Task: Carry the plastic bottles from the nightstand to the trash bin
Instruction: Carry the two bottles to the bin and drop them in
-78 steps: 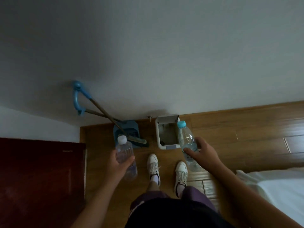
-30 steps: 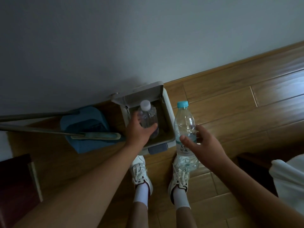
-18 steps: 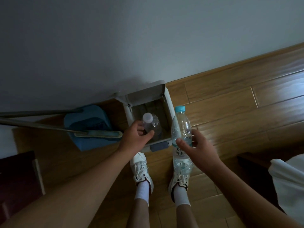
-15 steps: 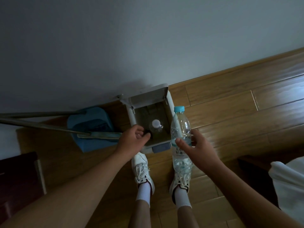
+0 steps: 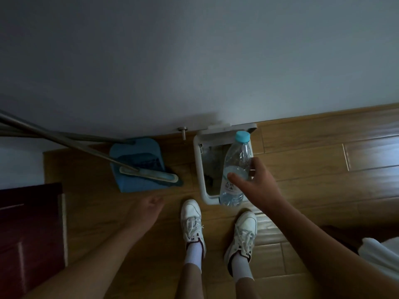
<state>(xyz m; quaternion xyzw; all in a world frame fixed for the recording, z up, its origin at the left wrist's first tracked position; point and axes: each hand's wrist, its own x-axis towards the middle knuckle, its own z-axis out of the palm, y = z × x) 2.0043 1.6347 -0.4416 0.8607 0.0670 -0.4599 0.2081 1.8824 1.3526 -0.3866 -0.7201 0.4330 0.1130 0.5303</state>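
Right fingers: thumb across the label side, the others wrapped round the far side, a firm grasp on the mid-body of the blue-capped bottle. The right hand sits right of centre in the frame. The bottle is roughly upright with its cap toward the wall, and looks nearly empty.

In frame the bottle overlaps the right half of the trash bin. Its base covers the bin's near rim, so it is not inside yet. The bin lid stands open against the wall. The interior is too dim to tell what is in there.

Left hand, lower centre-left: fingers loosely curled and empty, hanging over the floor well clear of the bin.

Step, my read: the drop of this bottle into the bin.

Next move: shift it left toward the middle of the opening, get the base past the near rim, lower it or tip it in, then let go. There is a risk of clipping the rim and bouncing out toward the shoes.

The blue dustpan and brush sit left of the bin, out of the way.
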